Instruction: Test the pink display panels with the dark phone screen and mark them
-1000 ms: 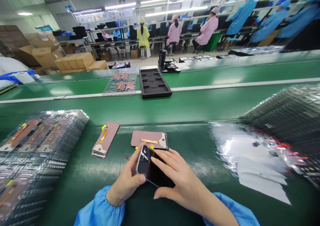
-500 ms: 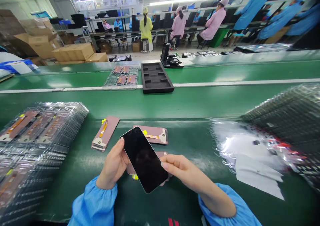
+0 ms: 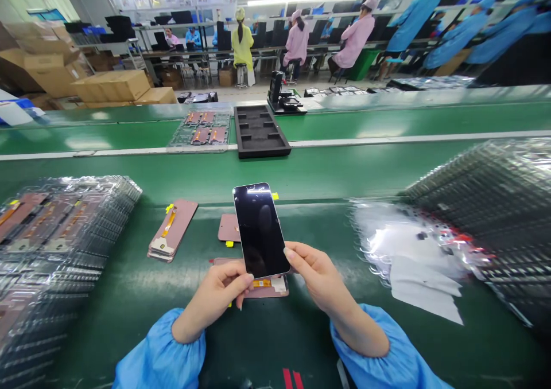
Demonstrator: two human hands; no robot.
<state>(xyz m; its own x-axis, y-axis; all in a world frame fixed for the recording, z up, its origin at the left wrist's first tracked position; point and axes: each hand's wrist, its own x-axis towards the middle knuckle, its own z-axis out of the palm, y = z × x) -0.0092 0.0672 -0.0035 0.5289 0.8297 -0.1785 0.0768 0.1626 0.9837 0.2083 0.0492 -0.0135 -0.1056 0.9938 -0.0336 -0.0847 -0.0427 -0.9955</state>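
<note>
Screen (image 3: 260, 231) covers parts of two panels

It hides most of the upper panel (image 3: 228, 228); screen and left hand (image 3: 219, 288) together mask part of the lower panel (image 3: 278, 288). Some fingers of the right hand (image 3: 316, 274) are out of sight behind the screen. The left stack (image 3: 114, 217) and right stack (image 3: 486, 199) run off the side edges. The bottom edge cuts both sleeves (image 3: 163, 349) and the red strips (image 3: 287, 378). The film (image 3: 383, 228) is blurred. What the distant co-workers (image 3: 244, 45) handle is too small to tell.

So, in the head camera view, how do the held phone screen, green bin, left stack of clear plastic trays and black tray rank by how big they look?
1. Left stack of clear plastic trays
2. Held phone screen
3. Black tray
4. Green bin
The last two are farther away, so real sizes may differ.
</note>
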